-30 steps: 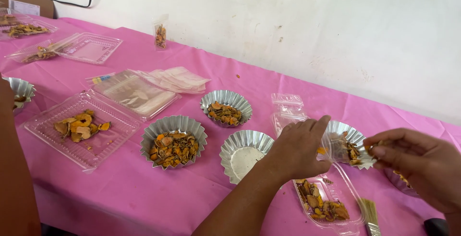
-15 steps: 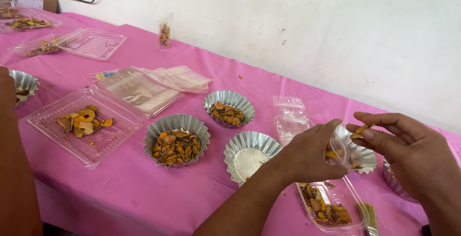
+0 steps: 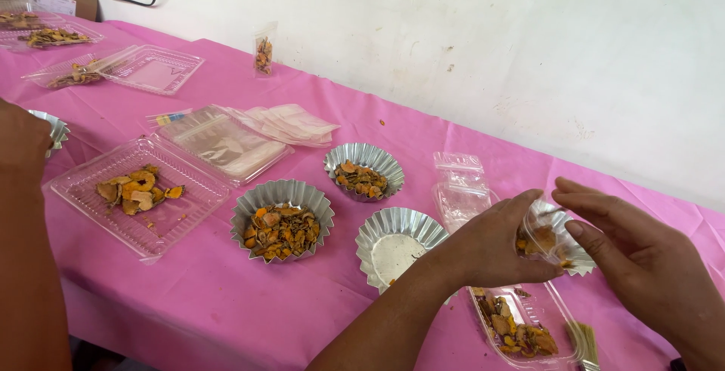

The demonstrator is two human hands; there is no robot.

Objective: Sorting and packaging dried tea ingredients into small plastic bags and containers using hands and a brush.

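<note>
Both hands hide much: left hand (image 3: 495, 246) grips a clear bag (image 3: 545, 237), right hand (image 3: 642, 265) loosely open.

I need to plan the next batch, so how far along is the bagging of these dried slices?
Done: one small filled bag stands by the wall. In hand: the left hand holds a clear bag with some orange pieces in it, and the right hand is at its mouth. Left: two foil cups and the near tray hold slices; empty bags lie waiting.
</note>
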